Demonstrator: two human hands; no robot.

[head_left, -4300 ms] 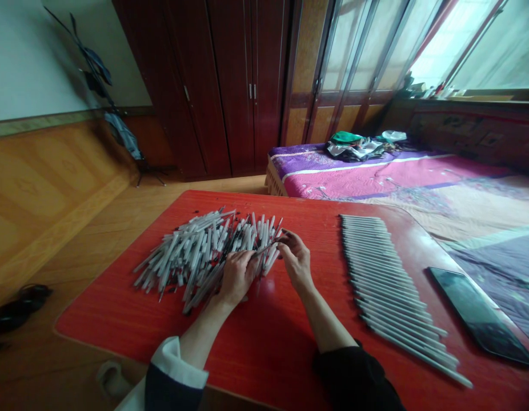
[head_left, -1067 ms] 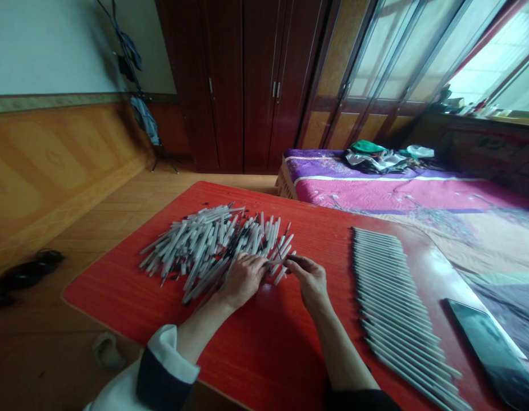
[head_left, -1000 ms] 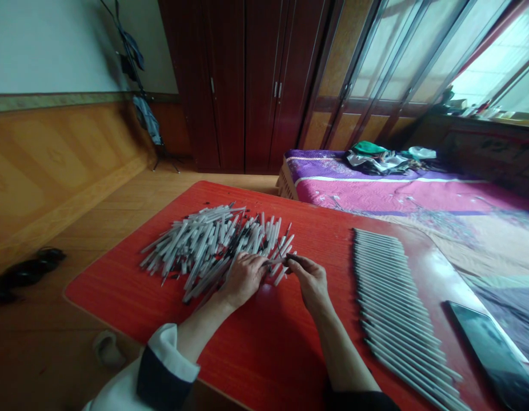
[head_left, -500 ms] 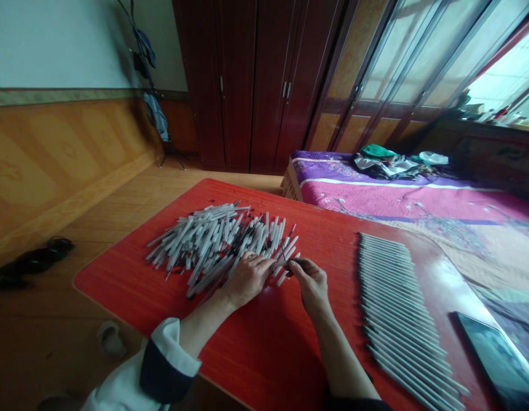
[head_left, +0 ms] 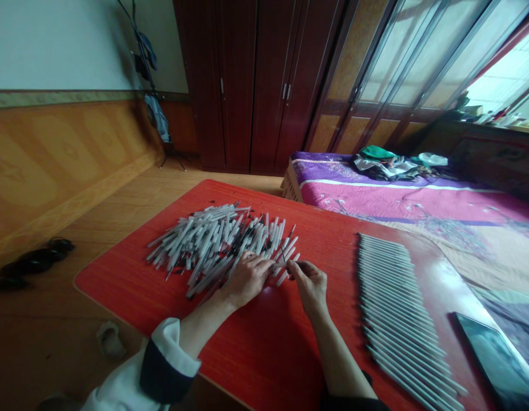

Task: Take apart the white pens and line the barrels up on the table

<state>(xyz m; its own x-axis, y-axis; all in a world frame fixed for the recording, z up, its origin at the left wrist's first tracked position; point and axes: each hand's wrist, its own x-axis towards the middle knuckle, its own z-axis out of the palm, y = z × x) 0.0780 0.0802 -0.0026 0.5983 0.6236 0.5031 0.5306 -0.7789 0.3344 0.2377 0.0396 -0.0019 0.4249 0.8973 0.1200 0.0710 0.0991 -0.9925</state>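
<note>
My left hand (head_left: 246, 278) is closed in a pinch on a thin pale tube (head_left: 279, 265) at the near right edge of a heap. My right hand (head_left: 311, 283) pinches the other end of that tube, where a small dark part shows between the fingertips. The two hands are almost touching. Left of and behind them lies the loose heap of whitish tubes (head_left: 213, 228), mixed with dark thin pieces. To the right, a neat row of pale tubes with dark ends (head_left: 401, 308) lies side by side. Fingers hide much of the held tube.
Everything lies on a red table (head_left: 131, 274). A dark phone (head_left: 489, 351) is near its right edge. Beyond stand a bed with a pink and purple cover (head_left: 376, 197), a dark wardrobe (head_left: 247, 85) and a coat stand (head_left: 151, 74).
Hardly anything differs. My right hand and forearm have shifted very slightly; both hands stay at the same tube, and the heap and row look the same.
</note>
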